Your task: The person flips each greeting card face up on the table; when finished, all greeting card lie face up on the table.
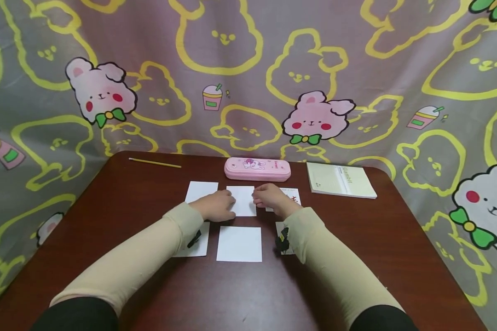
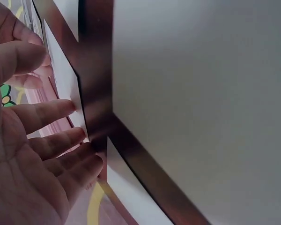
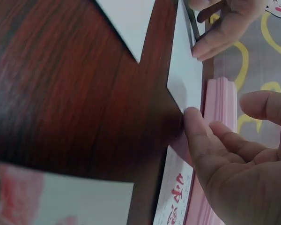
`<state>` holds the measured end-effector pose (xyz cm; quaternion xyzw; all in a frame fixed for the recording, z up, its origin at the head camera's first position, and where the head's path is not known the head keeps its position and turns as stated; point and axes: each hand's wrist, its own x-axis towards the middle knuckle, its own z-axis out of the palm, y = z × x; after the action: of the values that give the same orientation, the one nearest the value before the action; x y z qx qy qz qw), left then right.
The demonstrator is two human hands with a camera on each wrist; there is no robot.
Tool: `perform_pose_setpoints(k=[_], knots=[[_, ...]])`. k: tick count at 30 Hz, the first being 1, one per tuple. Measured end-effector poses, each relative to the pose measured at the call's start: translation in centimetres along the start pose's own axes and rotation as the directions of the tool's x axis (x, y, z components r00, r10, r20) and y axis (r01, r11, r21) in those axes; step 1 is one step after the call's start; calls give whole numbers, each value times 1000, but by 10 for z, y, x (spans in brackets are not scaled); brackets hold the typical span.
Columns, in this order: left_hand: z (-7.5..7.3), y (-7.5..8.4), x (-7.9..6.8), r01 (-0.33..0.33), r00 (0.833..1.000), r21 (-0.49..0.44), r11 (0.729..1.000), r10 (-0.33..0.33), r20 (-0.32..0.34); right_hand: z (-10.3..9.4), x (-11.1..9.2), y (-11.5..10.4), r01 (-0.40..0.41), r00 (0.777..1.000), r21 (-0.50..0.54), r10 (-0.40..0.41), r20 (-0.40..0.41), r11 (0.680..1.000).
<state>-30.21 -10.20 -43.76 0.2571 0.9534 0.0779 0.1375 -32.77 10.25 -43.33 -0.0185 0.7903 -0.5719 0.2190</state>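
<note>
A white square card [image 1: 243, 208] lies in the middle of the back row, between both hands. My left hand [image 1: 216, 205] has its fingers extended, with fingertips at the card's left edge. At the right edge, the fingertips of my right hand [image 1: 272, 198] touch the card, the thumb held apart in the right wrist view. Partly under the right hand is a card with red writing [image 1: 293, 196]. Left of the left hand sits another white card [image 1: 201, 189]. The front row holds a plain white card [image 1: 239, 244], a partly covered white card [image 1: 200, 246] and a card with a reddish picture [image 3: 84, 197].
A pink pencil case [image 1: 257, 170] stands behind the cards. To its right lies a pale yellow notebook [image 1: 341, 180], and a yellow pencil [image 1: 155, 162] is at the back left. A patterned curtain [image 1: 248, 92] hangs right behind the brown table [image 1: 149, 294].
</note>
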Motion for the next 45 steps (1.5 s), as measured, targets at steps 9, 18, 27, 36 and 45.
perform_pose_setpoints(k=[9, 18, 27, 36, 45], knots=[[-5, 5, 0, -50, 998, 41, 998, 51, -36, 0, 2, -7, -17, 1000, -65, 17, 4, 998], [-2, 8, 1, -22, 1000, 55, 998, 23, -10, 4, 0, -9, -18, 999, -126, 13, -43, 992], [-6, 14, -4, -19, 1000, 47, 999, 18, 7, -1, 0, -12, -99, 994, 72, 102, -47, 992], [-9, 19, -5, 5, 1000, -45, 999, -5, 6, 6, 4, -6, -38, 994, 224, 60, -94, 974], [-6, 13, -6, -40, 991, -99, 994, 27, -130, 2, 3, -1, -6, 996, 345, 34, -77, 939]])
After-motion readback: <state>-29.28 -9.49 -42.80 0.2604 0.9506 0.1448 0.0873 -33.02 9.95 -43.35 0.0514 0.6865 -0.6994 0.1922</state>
